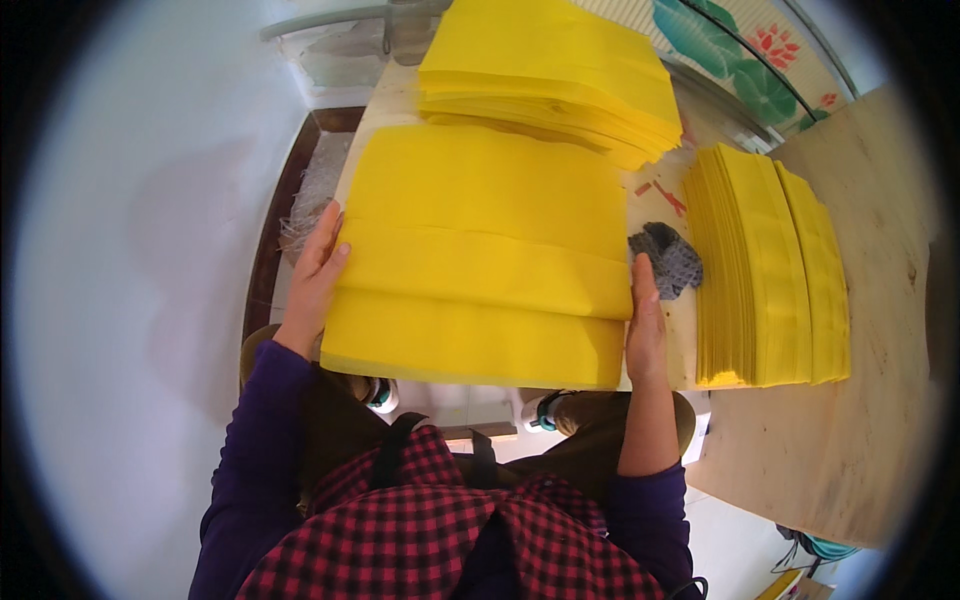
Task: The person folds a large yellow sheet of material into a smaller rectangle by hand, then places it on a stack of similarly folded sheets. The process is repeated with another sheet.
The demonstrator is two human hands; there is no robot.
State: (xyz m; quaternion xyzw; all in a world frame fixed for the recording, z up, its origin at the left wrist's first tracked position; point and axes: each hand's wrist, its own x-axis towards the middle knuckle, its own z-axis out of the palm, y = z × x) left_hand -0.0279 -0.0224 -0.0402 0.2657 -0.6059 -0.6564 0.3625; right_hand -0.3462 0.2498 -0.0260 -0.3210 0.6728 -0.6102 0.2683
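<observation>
Checked apron [420, 535] is filling the foreground; two bare hands are flanking a yellow pile beyond it.
Front pile [480, 260] is lying flat over the table [681, 340], hiding part of its near edge, a crease running across its top. Left hand [315, 285] is touching its left edge, fingers extending, thumb standing apart from them. Right hand [646, 325] is lining the right edge, visible fingers straight and together; whether its thumb is pressing the pile, I cannot tell. Grey cloth [670, 262] is lying just beside that hand, a rear pile [550, 60] is sitting behind, and a right pile [780, 270] is standing near.
</observation>
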